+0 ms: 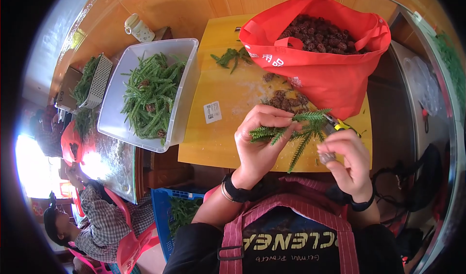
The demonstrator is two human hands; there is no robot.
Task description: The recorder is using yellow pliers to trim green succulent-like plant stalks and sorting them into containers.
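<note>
The green conifer sprig point(291, 130) is up off the table, held between my two hands just in front of my chest and over the near edge of the yellow tabletop point(218, 143). My left hand point(259, 138) is wrapped shut around its stem end, thumb over the needles, so the branching tips fan out to the right. My right hand point(347, 157) is closed too, pinched on a small greyish-brown piece point(326, 156) at the sprig's lower side, perhaps a cone, though I cannot tell for sure; a yellow-handled cutter point(342, 125) shows just behind that hand, and whether I grip it or it lies there is hidden. Judging by how things lie, I am somewhere in the middle of the work: the clear plastic bin point(187, 79) to my left already holds a deep heap of green sprigs, and the red bag point(330, 75) beyond my hands is filled near to the top with dark brown cones. A few loose cones point(286, 100) and crumbs sit on the table beside the bag, one stray sprig point(230, 58) lies further back, and a blue crate point(167, 211) below the table still has greenery in it, so more seems left.
</note>
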